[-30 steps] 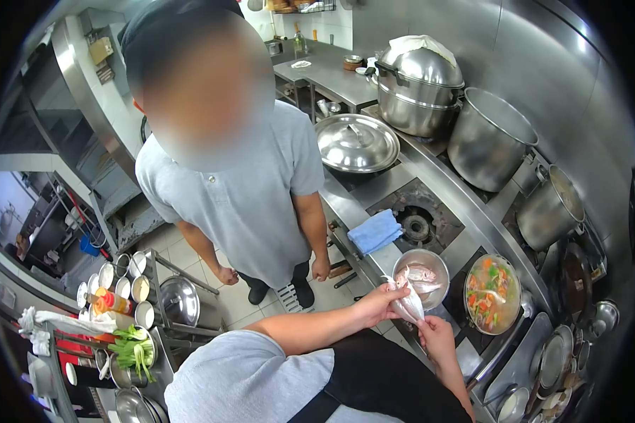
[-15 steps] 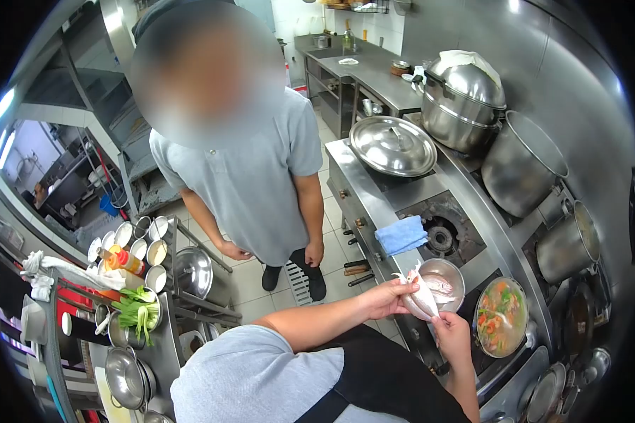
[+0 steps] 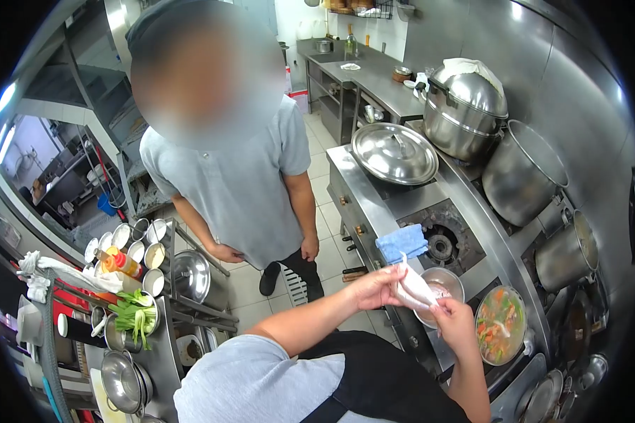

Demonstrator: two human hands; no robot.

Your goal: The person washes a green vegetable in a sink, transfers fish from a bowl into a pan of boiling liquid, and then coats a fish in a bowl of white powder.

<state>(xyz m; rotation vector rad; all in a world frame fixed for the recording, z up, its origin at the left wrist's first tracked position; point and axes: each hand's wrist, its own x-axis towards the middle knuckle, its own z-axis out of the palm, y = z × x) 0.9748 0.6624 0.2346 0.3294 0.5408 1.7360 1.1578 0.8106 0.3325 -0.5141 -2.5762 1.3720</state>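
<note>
A steel wall (image 3: 536, 53) rises at right, a white wall (image 3: 391, 37) behind; pale tiles (image 3: 252, 282) cover the floor; lights (image 3: 5, 99) glow at left.

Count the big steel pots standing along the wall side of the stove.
3: a dome-lidded pot at the far end, a tall open pot in the middle, and a smaller open pot nearest the camera. Smaller ones could be hidden behind them.

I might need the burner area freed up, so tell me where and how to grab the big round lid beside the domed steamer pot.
Grip the handle at the lid's centre, coming down from above on the aisle side. The lid lies handle up, and the steamer pot stands close on the far side, so I'd expect more hand room from the aisle.
</note>
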